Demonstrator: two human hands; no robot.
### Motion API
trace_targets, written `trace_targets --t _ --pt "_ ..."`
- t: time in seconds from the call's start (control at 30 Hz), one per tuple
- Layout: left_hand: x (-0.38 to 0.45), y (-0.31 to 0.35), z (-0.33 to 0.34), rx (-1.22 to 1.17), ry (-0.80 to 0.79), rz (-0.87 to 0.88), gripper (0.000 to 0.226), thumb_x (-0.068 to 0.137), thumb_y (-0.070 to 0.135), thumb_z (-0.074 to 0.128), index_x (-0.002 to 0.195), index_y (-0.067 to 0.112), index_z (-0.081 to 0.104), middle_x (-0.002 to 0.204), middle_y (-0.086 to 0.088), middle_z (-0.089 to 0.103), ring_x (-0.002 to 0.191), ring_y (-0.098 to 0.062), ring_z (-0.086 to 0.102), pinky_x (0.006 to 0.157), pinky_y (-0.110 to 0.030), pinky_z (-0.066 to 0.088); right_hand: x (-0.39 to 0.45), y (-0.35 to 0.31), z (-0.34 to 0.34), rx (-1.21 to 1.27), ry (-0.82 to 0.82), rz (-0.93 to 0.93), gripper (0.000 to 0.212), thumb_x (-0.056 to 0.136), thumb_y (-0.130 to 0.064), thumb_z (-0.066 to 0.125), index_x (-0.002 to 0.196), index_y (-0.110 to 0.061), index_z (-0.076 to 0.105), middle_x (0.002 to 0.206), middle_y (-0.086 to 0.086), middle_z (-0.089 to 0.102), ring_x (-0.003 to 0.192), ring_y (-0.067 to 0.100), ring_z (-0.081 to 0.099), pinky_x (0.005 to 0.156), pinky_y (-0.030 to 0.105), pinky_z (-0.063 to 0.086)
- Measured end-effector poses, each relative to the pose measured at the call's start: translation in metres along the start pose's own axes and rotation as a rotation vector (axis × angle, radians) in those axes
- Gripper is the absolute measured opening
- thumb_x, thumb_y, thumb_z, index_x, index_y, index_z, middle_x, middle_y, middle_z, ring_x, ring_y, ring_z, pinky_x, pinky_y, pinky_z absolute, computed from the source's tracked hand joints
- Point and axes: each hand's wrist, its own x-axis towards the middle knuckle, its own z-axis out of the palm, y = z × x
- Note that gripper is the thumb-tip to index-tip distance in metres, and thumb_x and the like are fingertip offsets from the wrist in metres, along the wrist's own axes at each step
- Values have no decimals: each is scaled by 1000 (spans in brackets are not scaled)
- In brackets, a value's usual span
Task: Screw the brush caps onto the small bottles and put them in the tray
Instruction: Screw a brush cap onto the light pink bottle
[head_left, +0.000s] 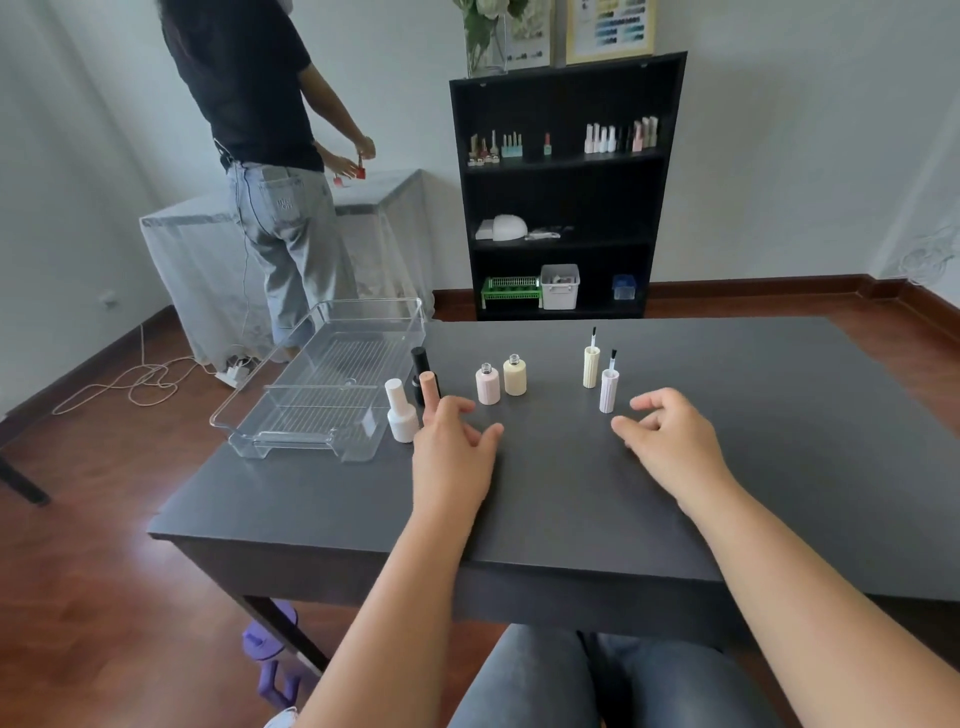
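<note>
My left hand (451, 441) and right hand (670, 439) rest loose, holding nothing. At twelve o'clock stand the pink bottle (487, 384), yellow bottle (515, 375) and two brush caps (598, 374). At ten o'clock, the clear tray (332, 384) holds nothing.

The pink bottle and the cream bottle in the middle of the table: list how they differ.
The pink bottle is pale pink; the cream bottle is pale yellow. The pink bottle stands nearer the person, left of the cream bottle. Both stand upright, ribbed, uncapped, with bare threaded necks.
</note>
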Motion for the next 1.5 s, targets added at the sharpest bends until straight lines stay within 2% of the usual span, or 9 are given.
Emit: trace_targets --t 0.1,0.17,0.3,0.43,0.63,0.87,1.03,1.3,1.5 --pt "12 6 13 6 -115 -74 40 83 22 70 114 24 46 95 4 70 128 -4 39 77 -20 35 14 0 -1 -25 -4 -29 36 79 -35 71 109 -24 56 77 -3 66 75 9 61 55 25 40" --pt "19 11 20 -7 -161 -126 61 83 22 68 135 17 36 84 5 70 102 10 50 76 -25 44 19 0 1 -64 -12 -61 40 78 -36 73 111 -24 55 72 -4 64 72 8 60 55 23 39" --pt "34 22 31 -95 -204 -279 79 84 25 64 148 21 19 89 -5 69 61 -16 67 66 -30 57 28 -5 7 -132 -15 -93 37 74 -42 77 101 -27 55 67 -5 59 66 7 58 53 22 36" --pt "51 25 36 -136 -162 -327 62 84 25 61 140 17 34 85 -8 69 46 -15 63 50 -25 54 35 -6 13 -138 22 -95 28 73 -42 78 87 -28 58 65 -7 56 61 4 54 49 23 33" --pt "55 20 39 -30 -95 -263 25 85 26 58 107 14 56 94 -12 67 87 -33 67 82 -44 56 34 -4 14 -136 44 -134 18 76 -40 74 75 -31 58 62 -7 56 58 4 53 47 23 31" --pt "28 16 31 -19 -25 -41 18 80 30 72 95 28 63 65 12 53 69 -7 53 55 -19 34 27 -2 9 45 88 -195 20 73 -30 79 72 -28 59 74 -13 62 64 -3 56 53 6 39" --pt "22 17 31 -29 24 182 27 68 30 86 85 24 66 82 12 48 73 3 49 65 -2 34 25 -3 4 165 -58 -215 15 75 -30 79 83 -34 67 80 -11 67 65 -5 58 59 6 42" --pt "19 17 38 -55 9 196 35 68 25 85 83 22 54 93 14 53 86 -1 58 73 -26 50 20 -6 1 298 -106 -289 17 84 -24 73 99 -32 73 77 -20 70 61 -7 54 58 2 38" --pt "15 14 30 4 44 174 33 68 28 82 78 27 51 82 14 55 75 -4 52 60 -17 36 16 -8 3 181 -160 -378 27 89 -15 67 102 -39 68 93 -9 64 61 -2 49 62 2 37"
